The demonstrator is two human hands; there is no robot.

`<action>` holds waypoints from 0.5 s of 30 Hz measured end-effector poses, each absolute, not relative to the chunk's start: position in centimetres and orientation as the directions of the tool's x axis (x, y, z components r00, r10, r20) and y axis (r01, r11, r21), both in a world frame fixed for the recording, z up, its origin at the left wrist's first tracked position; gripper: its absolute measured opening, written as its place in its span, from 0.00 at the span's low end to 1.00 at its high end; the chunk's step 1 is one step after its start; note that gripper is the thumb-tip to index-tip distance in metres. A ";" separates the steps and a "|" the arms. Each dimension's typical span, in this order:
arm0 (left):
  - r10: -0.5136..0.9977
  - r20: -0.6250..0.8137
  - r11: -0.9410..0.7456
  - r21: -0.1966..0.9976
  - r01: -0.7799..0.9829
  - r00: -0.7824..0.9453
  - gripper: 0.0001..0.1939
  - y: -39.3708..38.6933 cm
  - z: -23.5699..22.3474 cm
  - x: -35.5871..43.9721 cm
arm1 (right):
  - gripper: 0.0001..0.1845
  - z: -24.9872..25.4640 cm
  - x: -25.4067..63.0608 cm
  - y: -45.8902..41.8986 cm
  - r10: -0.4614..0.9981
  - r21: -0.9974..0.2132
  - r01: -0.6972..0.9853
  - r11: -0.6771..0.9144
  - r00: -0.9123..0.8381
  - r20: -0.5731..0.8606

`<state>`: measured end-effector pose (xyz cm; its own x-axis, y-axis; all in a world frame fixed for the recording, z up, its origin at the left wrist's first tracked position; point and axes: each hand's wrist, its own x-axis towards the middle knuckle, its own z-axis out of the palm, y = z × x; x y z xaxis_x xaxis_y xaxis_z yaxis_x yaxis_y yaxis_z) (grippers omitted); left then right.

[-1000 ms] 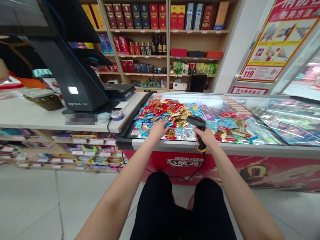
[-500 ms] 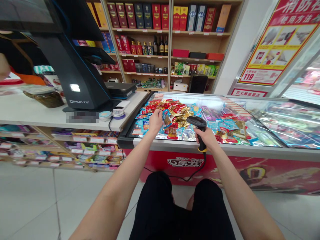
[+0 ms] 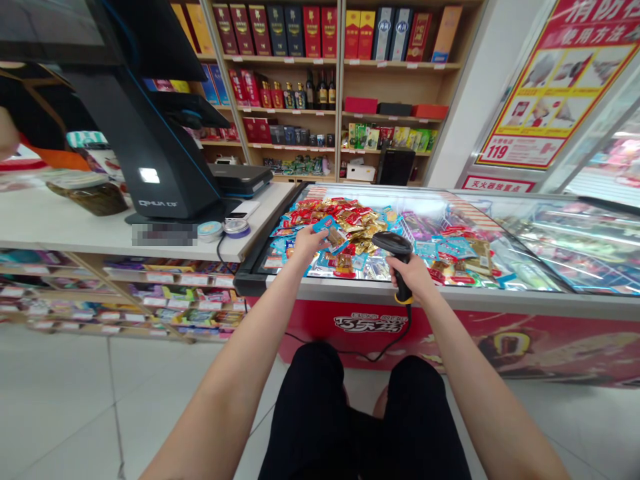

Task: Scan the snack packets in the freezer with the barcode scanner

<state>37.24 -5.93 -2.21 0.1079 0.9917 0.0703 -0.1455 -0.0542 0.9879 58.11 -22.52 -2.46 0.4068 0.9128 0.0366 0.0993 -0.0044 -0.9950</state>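
My left hand (image 3: 307, 241) is closed on a small blue snack packet (image 3: 327, 231), lifted a little above a heap of red, gold and blue snack packets (image 3: 345, 223) lying on the glass lid of a chest freezer (image 3: 450, 293). My right hand (image 3: 411, 275) grips the handle of a black barcode scanner (image 3: 393, 247), whose head points left toward the lifted packet. The scanner's cable (image 3: 385, 347) hangs down the freezer's red front.
To the left stands a white counter (image 3: 75, 230) with a black checkout terminal (image 3: 150, 153), two small round tins (image 3: 223, 230) and a jar (image 3: 90, 193). Shelves of boxed goods and bottles (image 3: 320, 87) fill the back wall. A second freezer (image 3: 575, 240) extends right.
My left hand went from resting on the packets at the lid's front to picking one blue packet up and turning it toward the scanner. The right hand with the scanner stayed nearly still.
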 end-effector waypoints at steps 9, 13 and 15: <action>0.956 0.067 -0.110 0.985 0.136 0.285 0.13 -7.2 -2.6 36.6 | 0.14 -2.4 58.5 -22.7 0.905 -0.997 0.072 0.004 0.423 0.034; 0.905 -0.130 0.095 0.990 0.106 0.405 0.15 -8.2 -1.7 36.1 | 0.14 -2.5 58.4 -22.6 0.907 -0.997 0.075 0.004 0.420 0.036; 0.868 -0.182 0.160 0.983 0.088 0.463 0.17 -8.5 -1.3 36.1 | 0.14 -2.5 58.4 -22.6 0.911 -0.997 0.080 0.005 0.410 0.038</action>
<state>36.05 -8.48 -1.27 0.4628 0.8675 -0.1824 0.0876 0.1599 0.9832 58.42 -22.60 -2.47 0.4097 0.9115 0.0376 0.0800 0.0052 -0.9968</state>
